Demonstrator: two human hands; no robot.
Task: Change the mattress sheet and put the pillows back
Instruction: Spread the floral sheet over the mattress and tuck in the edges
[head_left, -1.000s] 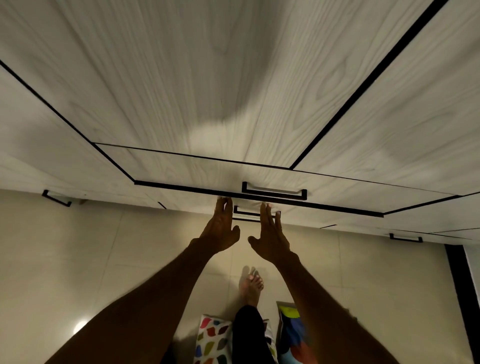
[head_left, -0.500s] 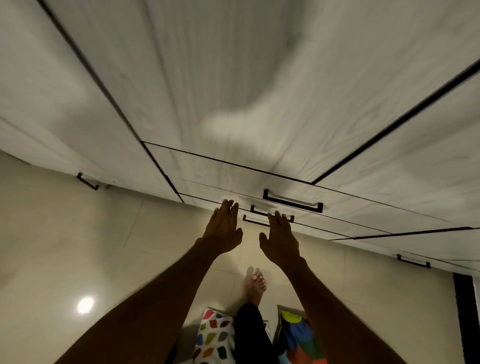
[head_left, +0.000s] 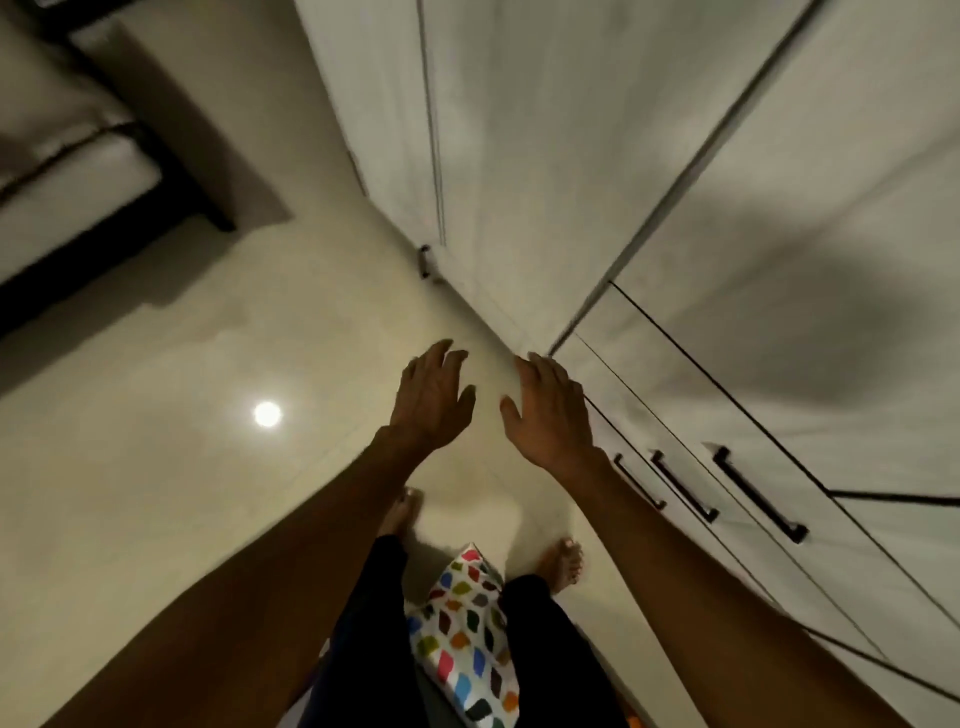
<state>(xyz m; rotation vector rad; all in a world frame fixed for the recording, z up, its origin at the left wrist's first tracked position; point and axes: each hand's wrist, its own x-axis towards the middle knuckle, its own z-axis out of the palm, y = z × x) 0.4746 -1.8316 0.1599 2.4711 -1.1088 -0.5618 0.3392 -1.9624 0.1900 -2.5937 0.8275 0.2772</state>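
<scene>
Both my arms reach forward over the floor. My left hand (head_left: 432, 397) and my right hand (head_left: 550, 410) are held side by side, fingers straight and spread, holding nothing. They hover in the air close to the lower corner of the pale wooden wardrobe (head_left: 597, 182), not touching it. A white cloth with coloured spots (head_left: 467, 639) lies on the floor between my legs. At the top left, a corner of the bed (head_left: 78, 166) with its dark frame shows, blurred.
Three drawers with black bar handles (head_left: 758, 493) run along the wardrobe's base on the right. A small black handle (head_left: 425, 261) sits on a lower door. The glossy beige floor (head_left: 182, 441) reflects a ceiling light. My bare feet stand on it.
My view has swung left, away from the drawers. Both hands came off the drawer front and now hover over the floor. The bed corner has come into sight.
</scene>
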